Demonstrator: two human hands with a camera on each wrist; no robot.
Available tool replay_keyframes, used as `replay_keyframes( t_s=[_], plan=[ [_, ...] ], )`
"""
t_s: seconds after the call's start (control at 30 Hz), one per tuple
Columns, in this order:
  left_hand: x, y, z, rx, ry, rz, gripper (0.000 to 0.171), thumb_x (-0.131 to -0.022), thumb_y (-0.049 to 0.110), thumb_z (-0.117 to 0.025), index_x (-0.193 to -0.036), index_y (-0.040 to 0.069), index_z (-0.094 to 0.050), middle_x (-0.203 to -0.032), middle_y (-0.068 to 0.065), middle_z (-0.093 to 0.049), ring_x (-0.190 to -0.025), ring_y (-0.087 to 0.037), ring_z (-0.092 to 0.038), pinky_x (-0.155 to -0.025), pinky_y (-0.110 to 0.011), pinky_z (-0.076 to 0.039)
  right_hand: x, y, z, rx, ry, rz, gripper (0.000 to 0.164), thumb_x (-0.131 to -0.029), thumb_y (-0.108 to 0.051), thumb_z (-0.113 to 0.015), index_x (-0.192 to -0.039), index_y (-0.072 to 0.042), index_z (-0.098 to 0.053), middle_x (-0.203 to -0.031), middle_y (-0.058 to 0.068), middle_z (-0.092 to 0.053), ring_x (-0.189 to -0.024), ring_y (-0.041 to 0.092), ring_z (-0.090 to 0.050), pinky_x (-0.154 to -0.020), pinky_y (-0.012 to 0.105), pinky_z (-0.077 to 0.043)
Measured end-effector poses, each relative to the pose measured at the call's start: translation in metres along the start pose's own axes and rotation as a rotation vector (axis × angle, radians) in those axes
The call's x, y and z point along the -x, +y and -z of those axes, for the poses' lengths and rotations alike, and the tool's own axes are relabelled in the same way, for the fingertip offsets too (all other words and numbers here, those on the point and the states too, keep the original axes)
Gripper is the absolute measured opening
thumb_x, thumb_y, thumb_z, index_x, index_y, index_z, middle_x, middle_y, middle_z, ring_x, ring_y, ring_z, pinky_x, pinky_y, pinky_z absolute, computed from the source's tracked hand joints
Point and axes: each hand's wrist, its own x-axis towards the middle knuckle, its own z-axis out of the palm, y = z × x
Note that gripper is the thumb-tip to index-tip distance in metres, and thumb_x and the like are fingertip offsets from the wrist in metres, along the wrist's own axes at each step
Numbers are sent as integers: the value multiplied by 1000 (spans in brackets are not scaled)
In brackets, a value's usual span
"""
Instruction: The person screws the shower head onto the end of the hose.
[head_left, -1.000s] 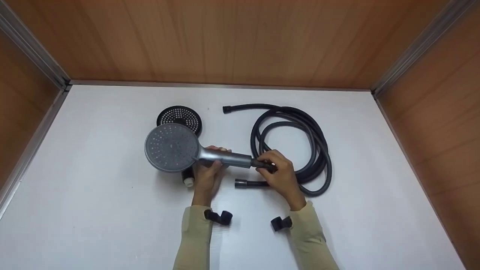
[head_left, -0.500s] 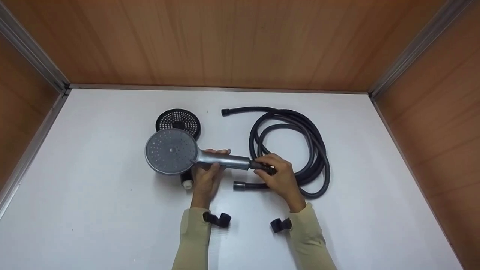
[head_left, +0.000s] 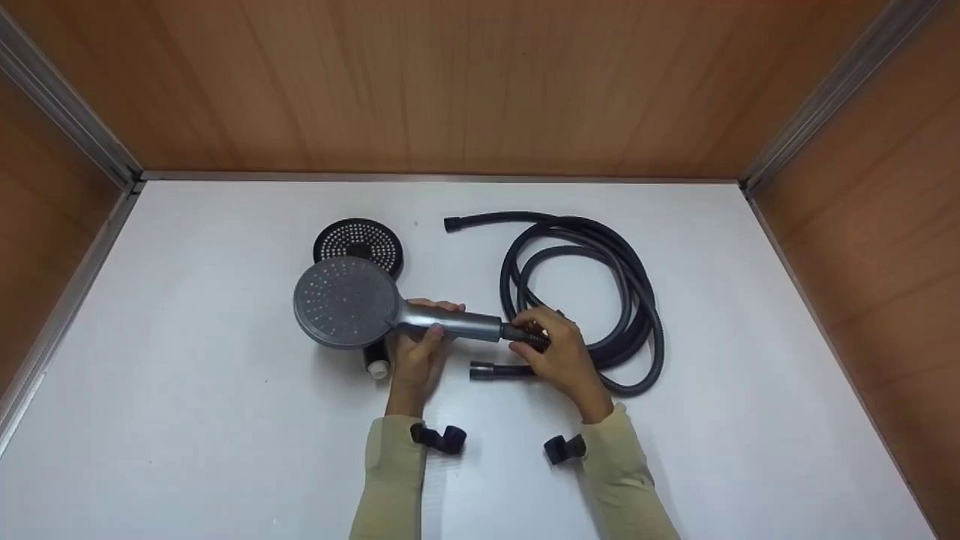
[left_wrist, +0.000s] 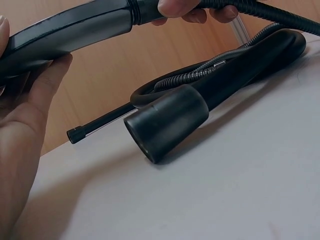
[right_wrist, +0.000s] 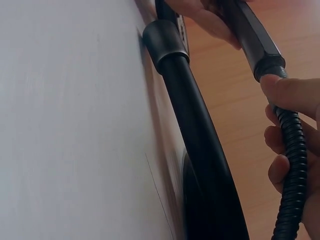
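My left hand [head_left: 412, 367] holds a grey shower head [head_left: 346, 304] by its handle [left_wrist: 90, 32], its round, dotted face turned up. At the handle's lower end my right hand [head_left: 564, 358] pinches the dark connector of a ribbed shower hose [right_wrist: 292, 165] between thumb and fingers. Connector and handle meet in line; how deep the connector sits inside cannot be told. Behind the grey head lies a black shower head [head_left: 360, 236], partly hidden. Below it a black handle with a white tip [head_left: 378, 369] shows.
Black hose [head_left: 637, 277] lies coiled on the white table [head_left: 225, 450], right of centre. One end [head_left: 452, 224] points left at the back; a wider end [head_left: 481, 371] lies just below the held handle. Wooden panels [head_left: 450, 90] stand behind and at both sides.
The shower head and both hands stay nearly in place. My right fingers shift slightly around the hose connector; the whole head view moves a little.
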Motion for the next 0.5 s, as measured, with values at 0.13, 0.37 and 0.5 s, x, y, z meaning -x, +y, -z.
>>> replay_keyframes(
  t_s=[0.13,0.37,0.5],
  plan=[
    [1,0,1,-1,8,2,32,-85,3,-66,-111,7,-48,-108,-11,-65,-108,-26,-62,-106,-43,-44,1,2,-1,-1,-1,7,30,-70,-2,-80,-95,-5,-65,-90,8,-67,-85,20,-64,-81,37,-54],
    [1,0,-1,-11,16,24,31,-85,4,-66,-111,7,-47,-108,-11,-64,-107,-25,-61,-107,-43,-43,3,2,-1,-14,12,2,28,-70,0,-80,-94,-6,-66,-90,6,-68,-86,19,-64,-80,35,-55],
    [3,0,0,-15,14,28,31,-86,4,-65,-111,8,-47,-109,-10,-64,-108,-25,-61,-107,-44,-43,2,1,-1,-14,10,10,27,-70,1,-80,-93,-5,-66,-90,6,-68,-85,19,-64,-79,34,-54]
  ],
)
